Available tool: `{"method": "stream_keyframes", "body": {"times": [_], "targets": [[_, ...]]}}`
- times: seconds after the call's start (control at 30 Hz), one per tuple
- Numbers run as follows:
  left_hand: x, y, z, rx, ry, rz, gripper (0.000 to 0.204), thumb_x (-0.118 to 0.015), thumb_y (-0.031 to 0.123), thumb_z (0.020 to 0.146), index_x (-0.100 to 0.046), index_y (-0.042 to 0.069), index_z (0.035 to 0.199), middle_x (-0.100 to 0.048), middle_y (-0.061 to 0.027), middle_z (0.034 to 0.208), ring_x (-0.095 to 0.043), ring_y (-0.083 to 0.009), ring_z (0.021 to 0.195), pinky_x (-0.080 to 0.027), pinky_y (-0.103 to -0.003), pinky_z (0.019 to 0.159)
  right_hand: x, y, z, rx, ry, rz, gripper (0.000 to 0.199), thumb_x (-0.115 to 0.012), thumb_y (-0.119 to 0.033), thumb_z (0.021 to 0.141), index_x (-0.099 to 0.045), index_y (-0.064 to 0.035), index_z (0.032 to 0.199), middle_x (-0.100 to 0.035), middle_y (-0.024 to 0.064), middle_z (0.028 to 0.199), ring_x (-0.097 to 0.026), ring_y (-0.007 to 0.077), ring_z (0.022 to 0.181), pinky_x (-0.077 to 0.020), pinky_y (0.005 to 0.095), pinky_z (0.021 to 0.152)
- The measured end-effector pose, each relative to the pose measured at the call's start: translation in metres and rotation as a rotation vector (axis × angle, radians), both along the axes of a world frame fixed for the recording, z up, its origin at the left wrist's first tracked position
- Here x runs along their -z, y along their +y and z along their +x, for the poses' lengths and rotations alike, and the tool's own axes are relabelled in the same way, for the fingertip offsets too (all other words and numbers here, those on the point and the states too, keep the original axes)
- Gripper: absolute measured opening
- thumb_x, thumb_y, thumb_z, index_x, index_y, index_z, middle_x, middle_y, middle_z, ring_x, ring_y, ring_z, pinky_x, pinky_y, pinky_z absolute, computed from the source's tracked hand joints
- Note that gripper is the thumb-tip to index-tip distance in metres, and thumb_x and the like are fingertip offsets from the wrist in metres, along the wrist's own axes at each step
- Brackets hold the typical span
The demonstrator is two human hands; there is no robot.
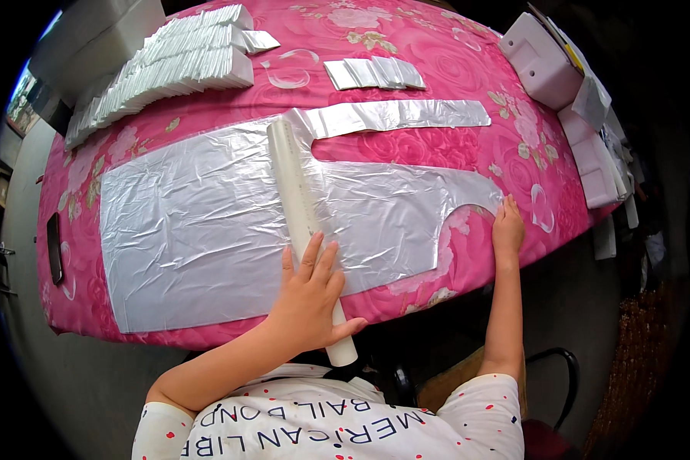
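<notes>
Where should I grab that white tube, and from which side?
Grip the white tube by its near end, just bodyward of the left hand, coming from the person's side. That end juts past the edge of the pink floral tablecloth, so fingers could probably curl around its round wall; farther up it lies on the silvery plastic sheet, which might get pinched.

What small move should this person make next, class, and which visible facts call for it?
Probably, the left hand should push the tube leftward across the silver sheet: creases show there, and that hand's spread fingers already rest on the tube. The right hand, at the sheet's right end, could pin it meanwhile.
</notes>
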State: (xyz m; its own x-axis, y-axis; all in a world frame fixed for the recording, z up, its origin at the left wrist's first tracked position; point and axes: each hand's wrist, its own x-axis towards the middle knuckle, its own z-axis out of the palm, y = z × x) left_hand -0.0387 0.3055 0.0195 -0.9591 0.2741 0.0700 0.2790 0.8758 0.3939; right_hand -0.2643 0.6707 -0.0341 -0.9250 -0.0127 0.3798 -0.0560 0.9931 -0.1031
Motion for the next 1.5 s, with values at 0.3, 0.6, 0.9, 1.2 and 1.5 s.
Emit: {"method": "stream_keyframes", "body": {"times": [0.3,0.6,0.9,1.2,1.5], "targets": [[-0.001,0.005,-0.004,-0.012,0.022,0.019,0.057,-0.064,0.051,0.069,-0.056,0.000,0.094,-0.036,-0.0247,0.133,-0.014,-0.0428,0.134,-0.018,-0.068,0.096,-0.028,-0.023,0.010,-0.047,0.160,0.002,0.013,-0.064,-0.014,0.078,-0.060,-0.0021,0.082,-0.064,0.0103,0.084,-0.062,0.0263,0.081,-0.0485,0.0361,0.073],[-0.006,0.002,-0.006,0.000,0.120,0.310,0.052,-0.064,0.033,0.076,-0.049,0.003,0.117,-0.039,-0.0197,0.133,-0.027,-0.0365,0.131,-0.023,-0.053,0.104,-0.074,-0.135,0.074,-0.455,-0.131,-0.996,0.011,-0.065,-0.005,0.078,-0.056,-0.0009,0.085,-0.058,0.0040,0.073,-0.055,0.0074,0.069,-0.0458,0.0223,0.063],[-0.019,-0.016,-0.021,-0.330,-0.669,1.569,0.034,-0.059,0.014,0.087,-0.052,-0.003,0.116,-0.059,-0.0121,0.108,-0.058,-0.0135,0.094,-0.048,-0.025,0.078,-0.084,-0.229,0.164,-1.255,-0.208,-0.496,0.023,-0.071,-0.005,0.070,-0.062,-0.0074,0.091,-0.062,0.0074,0.087,-0.058,0.0239,0.075,-0.0468,0.0313,0.066],[-0.015,-0.027,-0.015,-0.412,-0.649,1.492,0.034,-0.066,0.005,0.081,-0.054,-0.001,0.113,-0.062,-0.0064,0.092,-0.060,-0.0090,0.073,-0.050,-0.023,0.068,-0.121,-0.213,0.172,-0.658,0.334,0.007,0.025,-0.065,-0.014,0.077,-0.065,-0.0155,0.102,-0.064,0.0004,0.104,-0.053,0.0163,0.101,-0.0388,0.0341,0.092],[0.000,-0.031,-0.011,-0.212,-0.049,0.836,0.036,-0.070,0.013,0.078,-0.057,0.000,0.109,-0.064,-0.0089,0.092,-0.060,-0.0098,0.067,-0.047,-0.023,0.054,-0.116,-0.160,0.093,-0.554,0.003,-0.454,0.010,-0.064,-0.008,0.080,-0.066,-0.0023,0.088,-0.065,0.0121,0.078,-0.063,0.0256,0.068,-0.0473,0.0323,0.063]]}}
